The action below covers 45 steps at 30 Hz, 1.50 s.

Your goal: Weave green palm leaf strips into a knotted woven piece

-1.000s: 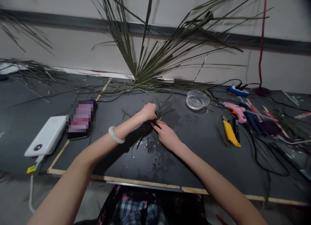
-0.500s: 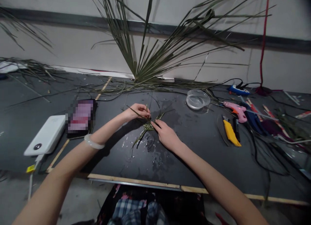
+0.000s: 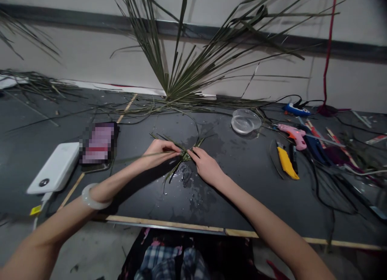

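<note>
A small piece woven from green palm leaf strips (image 3: 186,156) lies on the wet dark tabletop, loose strip ends fanning out around it. My left hand (image 3: 157,153) is at its left edge, thumb and fingers pinched on a long leaf strip (image 3: 130,156) that runs out to the left across the wrist. From the right, my right hand (image 3: 206,164) presses its fingertips on the woven piece, the fingers close together. The fingertips of both hands nearly meet and hide part of the weave.
A fan of palm leaf (image 3: 172,86) leans on the wall behind. At left are a phone (image 3: 98,145) and a white power bank (image 3: 54,167). On the right stand a clear plastic cup (image 3: 243,122), a pink glue gun (image 3: 294,135), a yellow-handled cutter (image 3: 287,163) and cables.
My left hand has moved left and slightly down, drawing a leaf strip out to the left. My right hand stays almost in place on the woven piece.
</note>
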Available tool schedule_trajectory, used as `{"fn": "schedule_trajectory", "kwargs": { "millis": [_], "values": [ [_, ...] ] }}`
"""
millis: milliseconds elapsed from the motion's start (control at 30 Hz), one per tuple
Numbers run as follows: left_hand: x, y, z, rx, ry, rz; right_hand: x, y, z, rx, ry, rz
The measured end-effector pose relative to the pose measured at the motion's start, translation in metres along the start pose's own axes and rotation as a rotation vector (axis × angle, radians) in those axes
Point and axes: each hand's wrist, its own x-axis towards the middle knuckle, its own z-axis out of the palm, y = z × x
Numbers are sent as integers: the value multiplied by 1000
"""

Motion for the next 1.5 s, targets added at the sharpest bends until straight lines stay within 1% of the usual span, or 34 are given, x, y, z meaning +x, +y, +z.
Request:
{"fn": "schedule_trajectory", "kwargs": {
  "millis": [100,200,267,333,433,467,533,600,633,667,700,767,800,900,967,1100,1300,1500],
  "values": [
    [17,8,-1,71,-43,74,1,-1,-1,-5,-12,5],
    [48,10,1,98,-60,132,1,0,-1,-14,-8,3],
    [69,5,6,45,-105,128,1,0,0,-16,0,-4],
    [84,-2,13,33,-138,119,1,1,1,-12,8,-8],
    [93,-12,25,69,-151,118,1,1,4,-15,27,0],
    [93,-15,27,83,-139,124,1,1,4,-19,33,3],
    [88,-17,29,162,-54,158,2,1,4,-23,33,2],
    [80,-16,26,298,66,210,2,0,3,-19,18,-1],
    [75,-15,23,366,104,237,2,0,2,-16,10,-2],
    [69,-14,21,420,111,263,2,-1,1,-11,5,-3],
    [62,-13,18,460,84,289,2,-1,0,-6,4,-3],
    [46,-11,13,533,-13,347,2,0,0,5,13,-3],
    [38,-10,12,574,-36,364,1,0,1,14,22,-3],
    [19,-11,13,667,-70,386,1,2,5,66,67,9],
    [12,-14,16,700,-69,415,0,4,8,112,106,21],
    [9,-19,22,735,-64,459,-1,6,12,170,135,30],
    [5,-22,27,763,-56,452,-2,5,12,151,135,18],
    [3,-21,31,897,-53,426,-1,4,6,105,124,-6]
  ]
}}
